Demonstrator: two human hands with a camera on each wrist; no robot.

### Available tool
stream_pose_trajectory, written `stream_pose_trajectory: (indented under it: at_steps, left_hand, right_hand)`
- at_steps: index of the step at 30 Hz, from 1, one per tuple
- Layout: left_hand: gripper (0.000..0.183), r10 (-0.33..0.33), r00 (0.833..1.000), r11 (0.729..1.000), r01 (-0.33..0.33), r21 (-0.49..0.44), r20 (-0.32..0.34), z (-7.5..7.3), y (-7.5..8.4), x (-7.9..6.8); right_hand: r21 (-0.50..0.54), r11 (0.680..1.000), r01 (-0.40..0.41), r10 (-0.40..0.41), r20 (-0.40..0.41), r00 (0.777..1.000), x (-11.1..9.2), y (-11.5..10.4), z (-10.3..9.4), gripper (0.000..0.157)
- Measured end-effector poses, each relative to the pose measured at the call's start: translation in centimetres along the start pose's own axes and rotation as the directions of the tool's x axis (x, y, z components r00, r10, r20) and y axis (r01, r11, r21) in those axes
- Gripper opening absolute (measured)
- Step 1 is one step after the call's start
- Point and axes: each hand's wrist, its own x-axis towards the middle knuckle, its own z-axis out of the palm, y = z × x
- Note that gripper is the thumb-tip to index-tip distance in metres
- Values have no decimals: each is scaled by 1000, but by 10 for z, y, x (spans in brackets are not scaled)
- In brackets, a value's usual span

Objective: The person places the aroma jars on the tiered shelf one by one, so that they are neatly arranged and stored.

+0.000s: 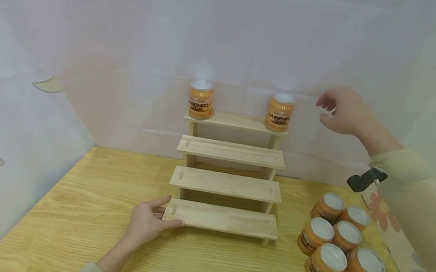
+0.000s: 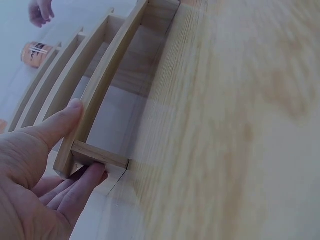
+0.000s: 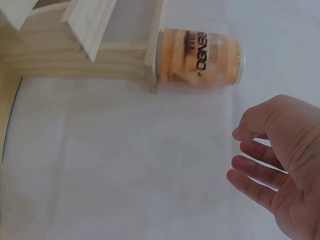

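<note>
The wooden rack (image 1: 227, 183) is grasped by the left fingers (image 2: 82, 190); the right fingers (image 3: 257, 172) are released, with an orange jar (image 1: 279, 112) seen just left of them.

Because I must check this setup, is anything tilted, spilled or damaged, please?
Nothing stands out. Two orange cans stand upright on the top shelf, six grouped cans stand upright on the table, and no spill or damage shows.
</note>
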Motion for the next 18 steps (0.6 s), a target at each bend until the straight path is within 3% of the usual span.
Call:
stream_pose_trajectory:
  at_steps: [12,18]
  left_hand:
    - [94,-11,1000,999,12,-37,24,1,1,2]
    - [93,0,1000,1000,0,-21,23,1,2,3]
  right_hand:
    - [-38,998,-54,59,169,984,-40,35,11,17]
    - [-65,998,-26,41,240,970,-60,51,24,13]
